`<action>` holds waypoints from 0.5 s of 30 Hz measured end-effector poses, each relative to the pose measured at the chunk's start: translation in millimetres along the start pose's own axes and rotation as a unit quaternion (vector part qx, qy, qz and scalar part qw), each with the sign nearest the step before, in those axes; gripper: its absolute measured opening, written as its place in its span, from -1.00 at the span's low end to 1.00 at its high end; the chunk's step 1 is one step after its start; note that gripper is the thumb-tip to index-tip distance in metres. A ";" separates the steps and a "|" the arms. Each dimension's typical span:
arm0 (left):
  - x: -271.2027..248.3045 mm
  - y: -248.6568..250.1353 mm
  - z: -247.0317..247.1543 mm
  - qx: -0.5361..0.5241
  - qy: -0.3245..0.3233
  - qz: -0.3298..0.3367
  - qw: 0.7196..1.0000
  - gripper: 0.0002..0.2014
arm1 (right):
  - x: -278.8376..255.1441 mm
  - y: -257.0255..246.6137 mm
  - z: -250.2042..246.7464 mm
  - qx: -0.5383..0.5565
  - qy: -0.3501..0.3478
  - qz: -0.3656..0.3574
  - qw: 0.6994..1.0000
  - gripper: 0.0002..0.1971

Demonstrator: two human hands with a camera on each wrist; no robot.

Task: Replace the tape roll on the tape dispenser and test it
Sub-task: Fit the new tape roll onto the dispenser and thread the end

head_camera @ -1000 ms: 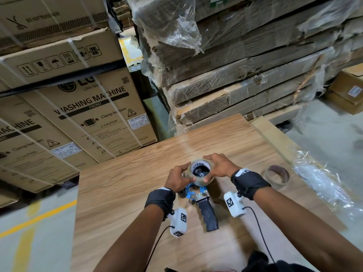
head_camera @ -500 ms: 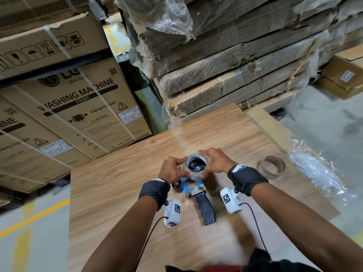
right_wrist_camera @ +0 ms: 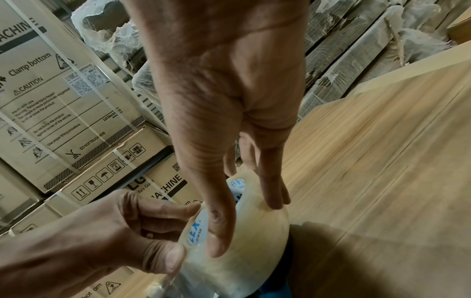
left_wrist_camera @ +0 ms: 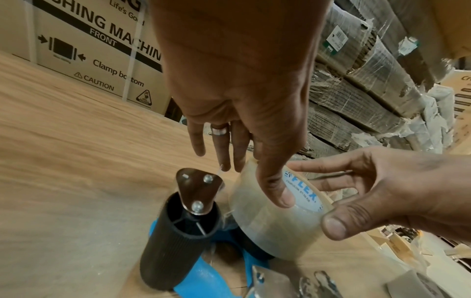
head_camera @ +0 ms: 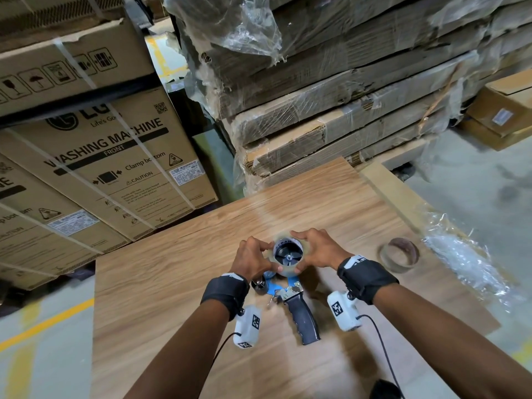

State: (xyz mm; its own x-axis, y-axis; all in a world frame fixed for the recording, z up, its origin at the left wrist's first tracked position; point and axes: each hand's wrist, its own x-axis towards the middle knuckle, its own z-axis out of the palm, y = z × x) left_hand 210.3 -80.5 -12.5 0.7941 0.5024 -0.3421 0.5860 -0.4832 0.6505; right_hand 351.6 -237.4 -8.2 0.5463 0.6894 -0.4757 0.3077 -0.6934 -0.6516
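Note:
A clear tape roll [head_camera: 288, 272] with a white, blue-printed core sits over the black spoked hub of the blue tape dispenser [head_camera: 275, 287]. The dispenser lies flat on the wooden table [head_camera: 172, 283], black handle [head_camera: 305, 319] toward me. My left hand [head_camera: 269, 256] pinches the roll's left rim, thumb on its edge. My right hand [head_camera: 302, 251] grips the right side, thumb in front and fingers behind. The left wrist view shows the roll [left_wrist_camera: 267, 221] beside the dispenser's black roller [left_wrist_camera: 178, 238]. In the right wrist view my thumb lies across the roll [right_wrist_camera: 242, 258].
An empty brown tape core [head_camera: 398, 254] stands on the table to the right, near crinkled clear plastic wrap [head_camera: 472, 263] at the right edge. Washing-machine cartons [head_camera: 109, 162] and wrapped flat cardboard stacks [head_camera: 331, 110] rise behind the table.
The roll has come down over the dispenser's hub; the black spoked hub now shows inside its core. Both hands kept their hold and moved slightly down with it.

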 end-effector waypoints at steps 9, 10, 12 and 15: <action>-0.1 1.6 0.5 0.027 -0.001 0.001 1.000 -0.20 | -2.4 1.4 -0.1 -0.001 -0.004 -0.011 1.000 0.16; -0.7 2.2 0.0 0.029 -0.004 0.000 1.000 -0.18 | -3.0 0.6 -0.4 -0.003 -0.006 -0.012 1.000 0.17; -1.0 3.1 -1.0 0.031 -0.008 0.002 0.999 -0.19 | -2.2 2.1 -0.2 -0.003 -0.007 -0.013 1.000 0.16; -1.9 4.7 -2.0 0.030 -0.010 0.007 0.999 -0.25 | -1.4 4.2 0.3 -0.001 -0.010 -0.014 1.000 0.16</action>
State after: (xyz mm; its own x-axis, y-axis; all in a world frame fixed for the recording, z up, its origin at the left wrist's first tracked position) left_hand 211.2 -82.3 -7.4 0.8048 0.4807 -0.3481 0.5833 -0.5322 0.6137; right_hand 351.9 -241.2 -10.4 0.5225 0.7121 -0.4689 0.3245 -0.6746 -0.6630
